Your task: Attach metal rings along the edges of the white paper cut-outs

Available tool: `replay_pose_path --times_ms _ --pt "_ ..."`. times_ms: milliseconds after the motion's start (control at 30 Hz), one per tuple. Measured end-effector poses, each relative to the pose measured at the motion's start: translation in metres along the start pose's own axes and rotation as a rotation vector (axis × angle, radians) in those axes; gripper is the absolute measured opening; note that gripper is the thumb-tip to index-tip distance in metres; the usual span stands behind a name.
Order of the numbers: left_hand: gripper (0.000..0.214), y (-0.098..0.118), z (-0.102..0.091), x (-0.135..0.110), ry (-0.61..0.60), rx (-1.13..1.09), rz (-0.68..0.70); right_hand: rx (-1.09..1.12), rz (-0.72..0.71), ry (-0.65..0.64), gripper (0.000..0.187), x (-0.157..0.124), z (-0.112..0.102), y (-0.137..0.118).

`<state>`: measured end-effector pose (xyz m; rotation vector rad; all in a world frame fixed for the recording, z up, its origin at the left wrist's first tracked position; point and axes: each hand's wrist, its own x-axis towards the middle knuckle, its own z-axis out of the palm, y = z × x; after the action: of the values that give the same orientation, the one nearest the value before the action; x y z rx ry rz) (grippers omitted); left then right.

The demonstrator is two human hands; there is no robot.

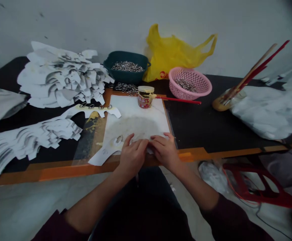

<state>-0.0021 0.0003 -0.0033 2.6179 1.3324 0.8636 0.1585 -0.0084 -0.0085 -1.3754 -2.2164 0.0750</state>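
Left hand (133,155) and right hand (164,151) lie palms-down on the white paper cutout (105,154), fingers together, not clamped, at the near edge of the white board (135,113). Red-labelled jar (145,100) sits far side (label unreadable).

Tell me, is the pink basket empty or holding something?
Holding something: a heap of metal rings lies inside the pink basket, showing through its open top.
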Motion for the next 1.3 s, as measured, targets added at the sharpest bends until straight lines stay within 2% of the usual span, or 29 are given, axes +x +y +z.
replay_pose_path --times_ms 100,267,400,567,800,900,1067,1300 --pt "0.022 -0.001 0.001 0.0 0.004 -0.009 0.01 0.034 0.005 0.007 0.016 0.0 -0.001 0.0" --pt "0.014 0.0 0.002 0.004 0.0 -0.006 -0.052 0.117 0.044 -0.068 0.012 -0.001 -0.006 0.002" --pt "0.012 0.002 0.003 0.006 0.012 -0.023 -0.101 0.105 0.077 -0.046 0.01 -0.001 -0.003 0.002" --pt "0.013 0.001 0.002 0.005 -0.001 -0.025 -0.092 0.063 0.093 -0.036 0.014 0.0 0.0 -0.001" --pt "0.028 -0.005 0.0 0.002 -0.1 0.002 0.032 0.054 0.073 -0.046 0.02 0.002 0.001 -0.002" --pt "0.028 -0.009 -0.002 0.003 -0.139 0.003 0.101 0.092 0.081 -0.04 0.019 0.002 -0.001 0.0" --pt "0.024 -0.016 -0.006 0.001 -0.153 -0.032 0.23 0.19 0.065 -0.098 0.018 0.004 -0.005 0.007" --pt "0.022 -0.017 -0.008 0.0 -0.172 -0.053 0.263 0.122 -0.036 -0.105 0.016 0.003 0.001 0.017"
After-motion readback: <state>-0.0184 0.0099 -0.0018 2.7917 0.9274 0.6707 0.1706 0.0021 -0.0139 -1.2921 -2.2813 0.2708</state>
